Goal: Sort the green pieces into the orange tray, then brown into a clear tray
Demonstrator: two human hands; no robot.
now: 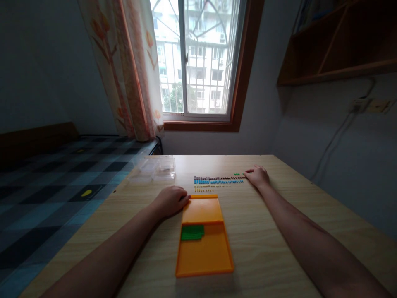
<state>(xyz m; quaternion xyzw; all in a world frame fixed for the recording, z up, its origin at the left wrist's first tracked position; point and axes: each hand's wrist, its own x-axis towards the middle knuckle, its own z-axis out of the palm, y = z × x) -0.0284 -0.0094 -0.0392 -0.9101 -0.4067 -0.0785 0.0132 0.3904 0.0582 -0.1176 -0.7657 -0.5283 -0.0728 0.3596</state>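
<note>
An orange open box point(204, 258) lies flat on the table, its hinged lid point(201, 210) folded back on the far side. A block of green pieces point(192, 232) sits in the box's upper left corner. At the lid's far left corner, my left hand point(172, 200) rests with curled fingers, its tips on the edge. My right hand point(258, 176) reaches to the right end of the rows of small pieces, fingertips pinched together and lowered; what is between them is too small to make out. Beside them lie a few green pieces point(237, 174).
Brown pieces point(217, 178), blue pieces point(214, 182) and yellow pieces point(204, 188) form rows beyond the lid. Clear plastic cases point(155, 169) stand at the table's far left. A bed point(93, 165) borders the wooden table point(149, 260) on the left; a shelf point(338, 70) hangs right.
</note>
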